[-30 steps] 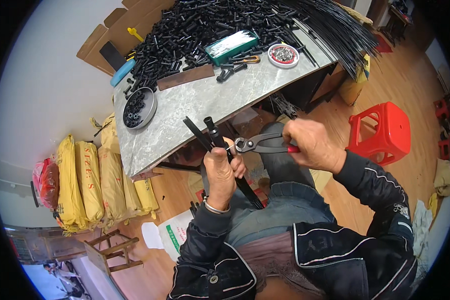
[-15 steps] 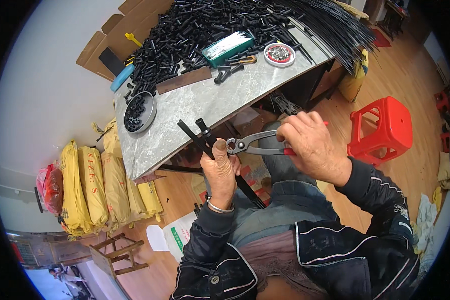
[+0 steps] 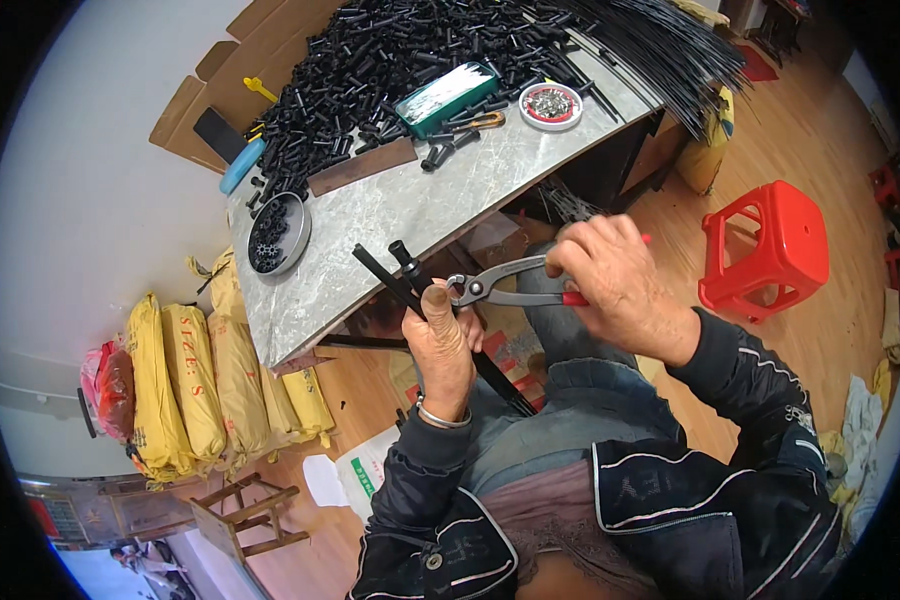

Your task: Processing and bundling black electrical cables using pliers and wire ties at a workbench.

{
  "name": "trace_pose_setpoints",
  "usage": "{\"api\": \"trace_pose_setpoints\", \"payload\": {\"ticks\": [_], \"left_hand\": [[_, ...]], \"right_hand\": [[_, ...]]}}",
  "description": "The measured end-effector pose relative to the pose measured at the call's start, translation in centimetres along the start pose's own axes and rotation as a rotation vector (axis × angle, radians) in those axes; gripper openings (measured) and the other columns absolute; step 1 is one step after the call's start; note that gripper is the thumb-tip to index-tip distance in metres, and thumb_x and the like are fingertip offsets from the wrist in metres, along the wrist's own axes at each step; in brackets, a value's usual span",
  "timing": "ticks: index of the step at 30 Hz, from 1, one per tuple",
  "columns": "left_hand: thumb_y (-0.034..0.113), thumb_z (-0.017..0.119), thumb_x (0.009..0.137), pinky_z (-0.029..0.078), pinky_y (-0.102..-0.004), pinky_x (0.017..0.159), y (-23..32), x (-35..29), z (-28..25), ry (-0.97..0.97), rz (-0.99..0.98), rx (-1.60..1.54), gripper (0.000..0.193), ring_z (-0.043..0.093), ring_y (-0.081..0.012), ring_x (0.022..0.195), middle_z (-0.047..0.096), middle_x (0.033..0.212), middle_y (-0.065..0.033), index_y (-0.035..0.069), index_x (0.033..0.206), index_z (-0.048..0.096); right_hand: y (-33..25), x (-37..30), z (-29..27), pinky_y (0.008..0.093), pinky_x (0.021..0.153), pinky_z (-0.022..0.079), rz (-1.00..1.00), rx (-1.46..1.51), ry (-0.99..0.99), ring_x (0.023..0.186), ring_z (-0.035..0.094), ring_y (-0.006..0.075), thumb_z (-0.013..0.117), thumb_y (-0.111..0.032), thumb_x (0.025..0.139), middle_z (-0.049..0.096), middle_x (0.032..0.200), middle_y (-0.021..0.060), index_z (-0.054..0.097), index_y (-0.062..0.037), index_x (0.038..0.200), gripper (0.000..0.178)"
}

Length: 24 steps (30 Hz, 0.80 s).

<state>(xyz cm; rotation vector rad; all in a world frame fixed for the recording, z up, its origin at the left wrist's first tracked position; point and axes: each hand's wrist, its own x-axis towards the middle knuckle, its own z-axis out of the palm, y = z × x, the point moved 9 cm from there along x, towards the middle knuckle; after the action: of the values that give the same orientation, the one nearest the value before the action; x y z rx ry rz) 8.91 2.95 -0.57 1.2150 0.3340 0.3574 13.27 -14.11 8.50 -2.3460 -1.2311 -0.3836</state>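
Note:
My left hand (image 3: 438, 352) is closed around long black rods (image 3: 378, 272), thumb pressed up along them. A black flanged sleeve (image 3: 406, 260) stands at the top of one rod. My right hand (image 3: 618, 288) grips the red-covered handles of grey end-cutting pincers (image 3: 500, 284). The pincers' rounded jaws sit against the rod bundle beside my left thumb. Whether they bite on anything is hidden by the thumb. Below my left hand, the rods run down toward my lap.
A grey table (image 3: 370, 215) bears a heap of black sleeves (image 3: 370, 60), a green box (image 3: 448, 98), a dish of small metal pieces (image 3: 550, 105) and a round bowl (image 3: 295, 240). A red stool (image 3: 800, 235) stands right; yellow sacks (image 3: 192, 375) lean left.
The pincers and my right hand have shifted slightly left and up, the handles a little differently angled. My left hand keeps its hold on the rods. The whole view has moved slightly.

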Motion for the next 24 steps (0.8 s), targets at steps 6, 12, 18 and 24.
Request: {"api": "trace_pose_setpoints", "payload": {"ticks": [6,12,18,24], "left_hand": [[0.059,0.064,0.083,0.030,-0.0235,0.037,-0.4,0.2,-0.4,0.073,0.005,0.001,0.054,0.036,-0.0089,0.041,0.035,0.054,0.0021,0.008,0.089,0.047],[0.057,0.067,0.082,0.031,-0.0230,0.036,-0.1,0.2,-0.4,0.089,0.012,0.009,0.053,0.037,-0.0087,0.040,0.036,0.055,0.0019,0.008,0.090,0.047],[0.057,0.064,0.084,0.031,-0.0228,0.036,0.6,0.0,-0.1,0.016,0.020,0.005,0.051,0.036,-0.0084,0.039,0.036,0.054,0.0025,0.008,0.086,0.047],[0.054,0.054,0.092,0.035,-0.0238,0.036,0.7,0.0,0.4,-0.026,0.018,-0.002,0.048,0.038,-0.0087,0.038,0.038,0.052,0.0016,0.007,0.084,0.049]], "right_hand": [[-1.0,-2.0,0.7,0.0395,0.061,0.044,0.062,0.125,0.090,0.074,0.056,0.0317,0.068,0.006,0.062,0.052,0.081,0.0116,0.049,-0.0068,0.090,0.036],[-1.0,-3.8,3.0,0.0414,0.064,0.046,0.248,0.300,0.019,0.078,0.059,0.0339,0.066,0.008,0.065,0.054,0.085,0.0121,0.047,-0.0062,0.094,0.037],[0.9,-3.6,4.4,0.0342,0.062,0.048,0.277,0.649,-0.128,0.075,0.065,0.0290,0.075,-0.007,0.076,0.062,0.086,0.0143,0.047,-0.0035,0.104,0.039],[-2.4,-7.0,8.3,0.0241,0.050,0.048,0.724,1.828,-0.872,0.051,0.059,0.0125,0.069,-0.013,0.086,0.061,0.069,0.0067,0.048,-0.0034,0.109,0.032]]}}
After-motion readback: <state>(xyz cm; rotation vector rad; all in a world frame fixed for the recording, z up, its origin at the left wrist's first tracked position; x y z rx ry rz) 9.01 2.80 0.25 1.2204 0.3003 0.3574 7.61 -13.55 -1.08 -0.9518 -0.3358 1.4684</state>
